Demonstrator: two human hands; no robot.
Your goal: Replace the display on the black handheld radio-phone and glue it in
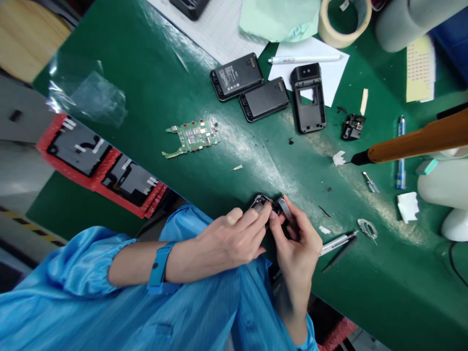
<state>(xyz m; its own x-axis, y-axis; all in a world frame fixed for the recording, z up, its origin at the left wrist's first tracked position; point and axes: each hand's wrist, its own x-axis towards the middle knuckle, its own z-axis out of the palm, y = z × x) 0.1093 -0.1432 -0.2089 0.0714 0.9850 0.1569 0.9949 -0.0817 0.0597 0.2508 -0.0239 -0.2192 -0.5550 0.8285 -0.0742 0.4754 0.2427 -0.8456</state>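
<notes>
At the table's near edge, both hands work on a small black device housing (262, 199), mostly covered by fingers. My left hand (232, 239), with a blue wrist strap (159, 265), is closed. Its fingertips press into the housing beside a round silver part. My right hand (300, 240) is closed round the housing's right side, where a grey metal-looking piece (286, 209) stands up near thumb and index finger. Up and to the left lies a green circuit board (199, 135) with a curved cut-out. A small needle-like tip with a pale hub (237, 167) lies closer.
Two black battery packs (239, 75) and a black casing (310, 114) lie farther back. An orange-brown screwdriver-like tool (420, 135) reaches in from the right. Pens, wire (366, 229) and scraps lie right of my hands. A red padded tray (98, 178) stands left of the table.
</notes>
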